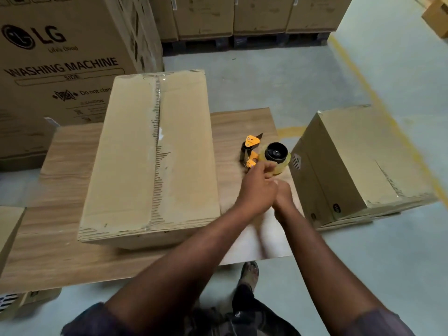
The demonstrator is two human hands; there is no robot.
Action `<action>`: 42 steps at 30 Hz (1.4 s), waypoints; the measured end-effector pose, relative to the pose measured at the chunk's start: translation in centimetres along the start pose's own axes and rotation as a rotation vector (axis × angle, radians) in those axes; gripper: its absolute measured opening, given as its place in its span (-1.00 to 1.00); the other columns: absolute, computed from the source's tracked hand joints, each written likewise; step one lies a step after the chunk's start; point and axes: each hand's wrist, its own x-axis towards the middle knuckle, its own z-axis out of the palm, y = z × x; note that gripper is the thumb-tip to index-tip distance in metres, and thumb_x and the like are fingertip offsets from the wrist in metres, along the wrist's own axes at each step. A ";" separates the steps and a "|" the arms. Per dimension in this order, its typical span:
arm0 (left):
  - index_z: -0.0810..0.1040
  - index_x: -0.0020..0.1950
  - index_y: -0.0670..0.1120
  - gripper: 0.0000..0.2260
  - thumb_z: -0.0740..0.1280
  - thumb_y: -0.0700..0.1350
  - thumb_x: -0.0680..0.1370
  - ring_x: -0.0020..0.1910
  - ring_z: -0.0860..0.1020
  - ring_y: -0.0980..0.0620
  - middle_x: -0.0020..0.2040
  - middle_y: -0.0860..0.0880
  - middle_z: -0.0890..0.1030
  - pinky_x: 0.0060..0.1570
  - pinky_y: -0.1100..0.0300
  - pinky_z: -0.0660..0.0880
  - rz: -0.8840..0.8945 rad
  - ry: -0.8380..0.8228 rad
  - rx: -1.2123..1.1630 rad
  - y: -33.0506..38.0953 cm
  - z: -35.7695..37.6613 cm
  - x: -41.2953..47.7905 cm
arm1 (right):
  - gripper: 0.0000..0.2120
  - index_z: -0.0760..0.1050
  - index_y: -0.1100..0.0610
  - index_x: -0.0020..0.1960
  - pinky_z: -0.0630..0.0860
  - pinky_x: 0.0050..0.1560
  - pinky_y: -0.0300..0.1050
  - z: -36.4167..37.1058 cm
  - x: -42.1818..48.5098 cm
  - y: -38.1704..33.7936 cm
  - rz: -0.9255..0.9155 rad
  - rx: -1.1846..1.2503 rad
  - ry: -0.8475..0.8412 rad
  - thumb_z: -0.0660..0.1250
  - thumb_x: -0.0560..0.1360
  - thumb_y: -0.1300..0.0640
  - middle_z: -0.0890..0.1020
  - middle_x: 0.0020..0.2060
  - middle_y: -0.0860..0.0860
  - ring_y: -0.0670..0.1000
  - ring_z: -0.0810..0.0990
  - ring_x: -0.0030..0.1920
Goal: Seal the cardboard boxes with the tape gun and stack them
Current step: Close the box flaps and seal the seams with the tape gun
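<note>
A large cardboard box [150,154] lies on the wooden table [60,238] with its top flaps closed along a centre seam. To its right on the table is an orange tape gun [265,152] carrying a yellowish tape roll. My left hand [257,190] reaches across to it, fingers curled on the gun just below the roll. My right hand [283,197] sits right beside and partly behind the left, fingers curled; what it holds is hidden. A second closed cardboard box [358,161] stands off the table's right edge.
A tall washing-machine carton [60,57] stands behind the table at left. Rows of cartons on pallets [242,18] line the back. Another box [7,231] shows at the left edge. My sandalled foot [249,272] is on the grey floor at the table's near edge.
</note>
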 end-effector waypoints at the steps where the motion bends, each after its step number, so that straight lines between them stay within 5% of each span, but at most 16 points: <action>1: 0.49 0.36 -0.13 -0.58 0.27 -0.35 0.51 0.22 0.54 0.02 0.31 -0.08 0.54 0.17 0.32 0.46 -0.114 0.016 -0.016 -0.6 1.7 2.1 | -0.83 0.53 0.19 -0.11 0.40 -0.34 -0.28 0.1 1.2 0.3 0.189 0.250 -0.059 0.22 0.62 0.29 0.53 -0.25 0.07 0.07 0.51 -0.12; 2: 0.49 0.37 -0.12 -0.58 0.28 -0.32 0.51 0.25 0.53 -0.04 0.32 -0.10 0.53 0.18 0.24 0.46 -0.193 0.045 0.012 -1.7 2.8 3.8 | -0.92 0.51 0.22 -0.06 0.42 -0.29 -0.20 0.3 2.4 0.7 0.334 0.441 -0.080 0.26 0.59 0.26 0.50 -0.24 0.11 0.08 0.51 -0.15; 4: 0.52 0.33 -0.12 -0.60 0.31 -0.28 0.49 0.24 0.52 -0.12 0.28 -0.14 0.53 0.12 0.19 0.43 -0.290 0.128 0.136 -4.2 3.9 6.2 | -0.75 0.51 0.22 0.06 0.37 -0.34 -0.15 0.3 5.0 1.8 0.488 0.523 -0.069 0.39 0.42 0.15 0.47 -0.30 0.13 0.04 0.48 -0.33; 7: 0.53 0.31 -0.16 -0.66 0.34 -0.20 0.53 0.25 0.51 -0.20 0.25 -0.21 0.54 0.18 0.05 0.44 -0.362 0.200 0.276 -7.2 3.7 7.5 | -0.83 0.47 0.21 -0.05 0.28 -0.61 -0.32 0.3 6.8 1.3 0.549 0.590 -0.187 0.36 0.58 0.11 0.49 -0.38 0.09 -0.06 0.40 -0.57; 10: 0.51 0.36 -0.18 -0.65 0.34 -0.16 0.58 0.26 0.51 -0.20 0.29 -0.21 0.54 0.03 0.14 0.40 -0.420 0.146 0.383 -8.5 3.3 8.0 | -0.81 0.51 0.18 -0.05 0.55 -0.56 -0.17 0.8 8.0 0.7 0.621 0.711 -0.226 0.35 0.63 0.07 0.59 -0.24 0.13 0.02 0.60 -0.33; 12: 0.58 0.28 -0.19 -0.72 0.31 -0.17 0.59 0.20 0.56 -0.19 0.24 -0.20 0.60 -0.06 0.14 0.43 -0.431 0.109 0.398 -8.7 3.4 8.3 | -0.78 0.54 0.18 -0.06 0.61 -0.42 -0.14 1.4 8.7 0.4 0.644 0.778 -0.231 0.36 0.63 0.03 0.65 -0.34 0.12 0.04 0.64 -0.34; 17: 0.58 0.32 -0.16 -0.69 0.29 -0.18 0.58 0.29 0.55 -0.15 0.29 -0.16 0.61 0.22 0.09 0.47 -0.498 0.071 0.334 -7.9 3.7 8.0 | -0.70 0.56 0.15 -0.13 0.57 -0.45 -0.16 2.1 9.7 0.7 0.655 0.763 -0.249 0.39 0.60 -0.07 0.63 -0.46 0.09 0.02 0.63 -0.49; 19: 0.59 0.31 -0.13 -0.66 0.27 -0.24 0.54 0.28 0.56 -0.14 0.28 -0.14 0.61 0.26 0.08 0.49 -0.541 0.037 0.295 -7.4 3.7 7.9 | -0.60 0.61 0.16 -0.11 0.60 -0.27 -0.11 2.4 10.2 2.2 0.633 0.662 -0.217 0.45 0.50 -0.20 0.67 -0.37 0.10 0.05 0.67 -0.36; 22: 0.64 0.00 -0.15 -0.78 0.22 -0.27 0.49 0.07 0.65 -0.19 0.00 -0.17 0.68 0.12 -0.06 0.61 -0.611 0.022 0.138 -6.6 3.8 8.0 | -0.29 0.69 0.17 0.06 0.65 -0.09 -0.01 2.6 10.6 3.6 0.579 0.522 -0.131 0.55 0.19 -0.38 0.74 -0.16 0.10 0.12 0.73 -0.15; 25: 0.62 0.02 -0.17 -0.80 0.21 -0.27 0.53 -0.09 0.63 -0.02 -0.09 -0.11 0.63 0.03 0.09 0.64 -0.637 0.025 -0.092 -4.6 3.7 7.5 | -0.55 0.62 0.13 -0.14 0.54 -0.28 -0.15 1.3 7.6 0.5 0.492 0.438 -0.032 0.54 0.35 -0.27 0.68 -0.25 0.06 0.05 0.65 -0.24; 29: 0.59 -0.04 -0.13 -0.79 0.17 -0.30 0.56 -0.25 0.59 0.13 -0.28 0.00 0.61 0.16 0.09 0.57 -0.534 0.092 -0.420 -0.9 1.2 5.9 | -0.44 0.66 0.05 -0.17 0.66 -0.03 0.02 0.9 5.2 -3.1 0.206 0.281 -0.005 0.50 0.21 -0.45 0.74 -0.22 0.03 0.04 0.71 -0.17; 32: 0.55 0.08 -0.15 -0.78 0.12 -0.28 0.64 -0.16 0.62 0.09 -0.09 -0.09 0.63 0.20 0.05 0.56 -0.388 0.065 -0.748 2.1 -2.9 3.3 | -0.41 0.70 0.10 -0.18 0.68 0.02 0.12 0.4 2.1 -7.6 -0.040 0.192 -0.069 0.51 0.19 -0.43 0.74 -0.29 0.01 0.02 0.75 -0.18; 36: 0.58 0.19 -0.19 -0.74 0.14 -0.15 0.67 0.05 0.68 -0.04 0.11 -0.19 0.68 0.16 0.10 0.59 -0.345 -0.017 -0.981 3.6 -9.9 -1.8 | -0.72 0.72 0.10 -0.10 0.67 -0.07 0.00 -0.5 -2.9 -12.8 -0.382 0.184 -0.201 0.56 0.43 -0.12 0.76 -0.21 0.00 -0.01 0.74 -0.12; 42: 0.52 0.22 -0.19 -0.57 0.18 0.16 0.64 -0.11 0.61 0.03 0.01 -0.10 0.61 -0.12 0.26 0.54 -0.275 0.016 -1.252 0.3 -20.9 -8.3 | -0.83 0.61 0.06 -0.17 0.50 -0.35 -0.12 3.9 -12.0 -15.4 -0.611 0.038 -0.359 0.54 0.49 0.02 0.62 -0.38 -0.06 -0.05 0.55 -0.39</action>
